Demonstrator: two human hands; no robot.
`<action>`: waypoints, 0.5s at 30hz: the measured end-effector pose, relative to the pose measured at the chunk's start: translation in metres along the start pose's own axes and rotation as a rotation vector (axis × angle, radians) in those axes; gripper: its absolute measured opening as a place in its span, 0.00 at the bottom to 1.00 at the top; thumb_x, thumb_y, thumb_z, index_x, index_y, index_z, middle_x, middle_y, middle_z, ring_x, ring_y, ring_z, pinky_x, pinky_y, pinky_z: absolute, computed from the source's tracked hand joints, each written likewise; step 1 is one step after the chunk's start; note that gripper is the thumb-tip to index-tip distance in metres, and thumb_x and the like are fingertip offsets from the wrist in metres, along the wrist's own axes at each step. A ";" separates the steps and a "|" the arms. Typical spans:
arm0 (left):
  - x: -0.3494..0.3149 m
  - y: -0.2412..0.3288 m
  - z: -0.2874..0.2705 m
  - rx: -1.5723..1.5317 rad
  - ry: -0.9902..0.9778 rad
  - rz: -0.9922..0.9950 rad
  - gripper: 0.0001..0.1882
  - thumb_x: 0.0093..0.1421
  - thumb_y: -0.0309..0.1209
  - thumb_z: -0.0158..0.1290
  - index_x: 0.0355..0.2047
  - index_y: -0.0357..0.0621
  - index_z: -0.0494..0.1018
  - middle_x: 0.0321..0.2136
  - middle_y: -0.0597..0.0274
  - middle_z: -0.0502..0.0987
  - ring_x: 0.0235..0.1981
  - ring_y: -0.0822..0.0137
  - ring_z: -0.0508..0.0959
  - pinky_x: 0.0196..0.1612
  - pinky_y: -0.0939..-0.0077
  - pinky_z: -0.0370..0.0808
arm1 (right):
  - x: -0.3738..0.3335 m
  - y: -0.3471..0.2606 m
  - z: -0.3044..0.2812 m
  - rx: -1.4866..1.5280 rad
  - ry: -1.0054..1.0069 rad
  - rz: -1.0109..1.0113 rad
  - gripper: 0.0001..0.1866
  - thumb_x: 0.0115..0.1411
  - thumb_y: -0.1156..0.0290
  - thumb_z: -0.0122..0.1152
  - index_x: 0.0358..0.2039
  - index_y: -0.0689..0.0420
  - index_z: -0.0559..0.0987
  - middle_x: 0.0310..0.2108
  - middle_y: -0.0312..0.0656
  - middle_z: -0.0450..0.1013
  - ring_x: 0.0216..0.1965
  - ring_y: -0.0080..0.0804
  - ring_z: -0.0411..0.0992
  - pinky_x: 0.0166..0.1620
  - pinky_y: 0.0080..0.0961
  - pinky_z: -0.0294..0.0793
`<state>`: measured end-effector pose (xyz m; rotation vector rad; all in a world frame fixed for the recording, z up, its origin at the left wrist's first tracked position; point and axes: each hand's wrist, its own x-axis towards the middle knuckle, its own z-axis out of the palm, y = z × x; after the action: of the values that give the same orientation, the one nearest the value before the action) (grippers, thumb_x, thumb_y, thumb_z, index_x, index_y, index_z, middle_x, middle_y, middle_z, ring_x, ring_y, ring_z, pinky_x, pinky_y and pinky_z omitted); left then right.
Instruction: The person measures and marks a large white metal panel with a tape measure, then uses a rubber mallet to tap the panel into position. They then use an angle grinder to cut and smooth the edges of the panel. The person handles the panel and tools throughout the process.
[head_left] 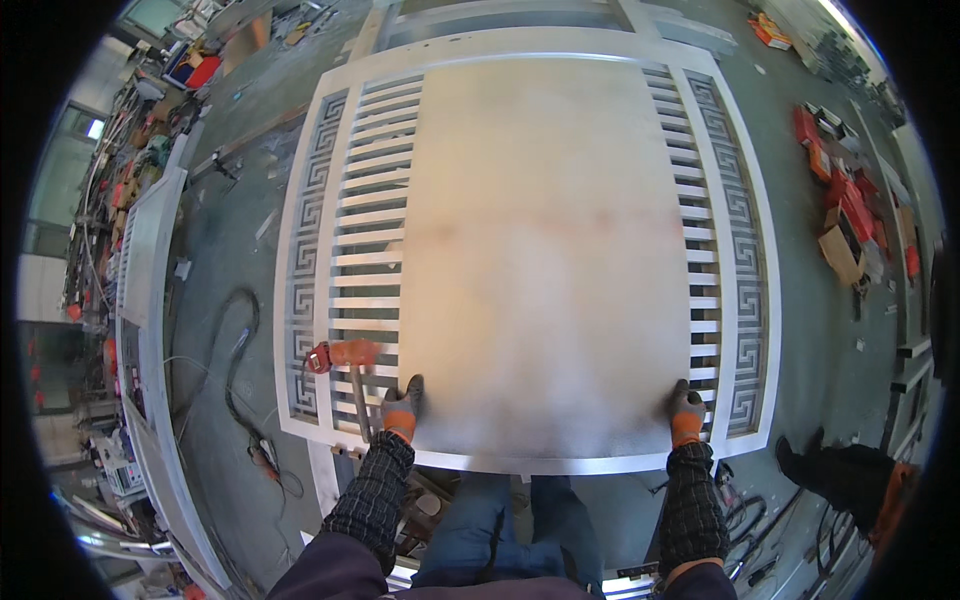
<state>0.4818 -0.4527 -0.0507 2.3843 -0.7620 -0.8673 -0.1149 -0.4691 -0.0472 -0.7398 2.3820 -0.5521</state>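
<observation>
A large, flat metal panel [545, 250] lies over the middle of a white metal gate-like frame [490, 42]. My left hand [402, 410], in a grey and orange glove, grips the panel's left edge near its close end, thumb along the top. At the opposite edge my right hand [686, 412], gloved alike, holds the panel the same way. The fingers of both hands are partly hidden at the edges. Just left of my left hand, a mallet with an orange-red head [353, 352] rests on the slats. Touching its head is a small red object, perhaps a tape measure [318, 357].
White slats and key-pattern strips [745, 260] flank the panel. A black cable [240, 350] snakes over the floor at left, beside another long metal frame [160, 400]. Red boxes and tools [845, 190] lie far right. Another person's dark-clothed leg [840, 475] shows at lower right.
</observation>
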 end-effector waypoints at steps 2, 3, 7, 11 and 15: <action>-0.001 -0.005 0.002 -0.030 0.065 0.058 0.34 0.58 0.60 0.65 0.27 0.34 0.78 0.21 0.51 0.79 0.26 0.55 0.77 0.36 0.57 0.73 | 0.000 0.001 0.002 -0.065 0.056 0.008 0.36 0.66 0.39 0.58 0.38 0.68 0.85 0.33 0.59 0.82 0.37 0.55 0.80 0.44 0.44 0.75; 0.003 -0.003 0.015 -0.053 0.062 0.086 0.33 0.59 0.59 0.65 0.27 0.34 0.78 0.20 0.52 0.79 0.25 0.56 0.76 0.35 0.57 0.73 | 0.023 0.039 0.003 0.063 0.087 0.019 0.36 0.66 0.39 0.59 0.37 0.68 0.84 0.32 0.58 0.82 0.35 0.51 0.79 0.43 0.43 0.75; 0.005 -0.030 -0.001 -0.097 0.105 0.076 0.30 0.62 0.56 0.63 0.31 0.35 0.79 0.23 0.55 0.79 0.26 0.61 0.75 0.35 0.60 0.73 | 0.004 0.033 0.015 0.144 0.042 -0.059 0.38 0.66 0.37 0.59 0.38 0.69 0.84 0.31 0.55 0.82 0.32 0.45 0.76 0.41 0.42 0.75; 0.003 -0.013 -0.009 0.016 0.078 0.026 0.25 0.65 0.51 0.62 0.37 0.36 0.82 0.30 0.57 0.84 0.33 0.65 0.81 0.37 0.67 0.75 | -0.002 0.027 0.021 0.126 0.070 -0.025 0.38 0.64 0.36 0.60 0.39 0.68 0.84 0.32 0.55 0.82 0.32 0.44 0.76 0.42 0.41 0.75; 0.009 -0.007 -0.021 -0.016 0.123 0.076 0.28 0.62 0.54 0.64 0.33 0.35 0.81 0.24 0.55 0.81 0.27 0.62 0.78 0.34 0.63 0.73 | -0.021 0.003 0.027 0.081 0.048 -0.017 0.38 0.65 0.37 0.60 0.39 0.70 0.84 0.33 0.55 0.83 0.33 0.44 0.77 0.42 0.40 0.76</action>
<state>0.5043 -0.4482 -0.0450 2.3537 -0.7875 -0.6867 -0.0848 -0.4597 -0.0609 -0.7195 2.3841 -0.6769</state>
